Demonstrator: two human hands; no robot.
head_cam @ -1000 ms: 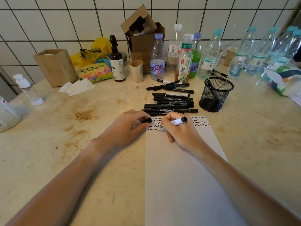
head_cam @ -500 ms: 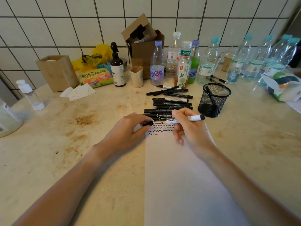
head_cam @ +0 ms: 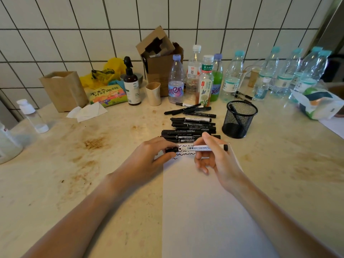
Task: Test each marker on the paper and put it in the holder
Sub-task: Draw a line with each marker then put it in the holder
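Observation:
My right hand (head_cam: 216, 157) pinches a white whiteboard marker (head_cam: 200, 148), held level above the top of the white paper (head_cam: 204, 211). Its tip points left at a black cap (head_cam: 171, 150) that my left hand (head_cam: 149, 159) pinches; cap and tip nearly touch. Black wavy test lines (head_cam: 183, 154) run across the paper's top edge, partly hidden by my hands. A pile of black markers (head_cam: 191, 127) lies just behind the paper. The black mesh holder (head_cam: 240, 119) stands to the right of the pile with a marker inside.
Several plastic bottles (head_cam: 230, 75) line the back by the tiled wall, with a cardboard box (head_cam: 160, 58), a pump bottle (head_cam: 131, 84), a small cup (head_cam: 153, 94) and a paper bag (head_cam: 63, 90). A white packet (head_cam: 320, 105) lies far right. The counter (head_cam: 74, 164) is stained.
My right hand lifted the marker off the paper and turned it level, tip toward the left. The cap in my left hand now sits right at the tip. The camera view tilted slightly.

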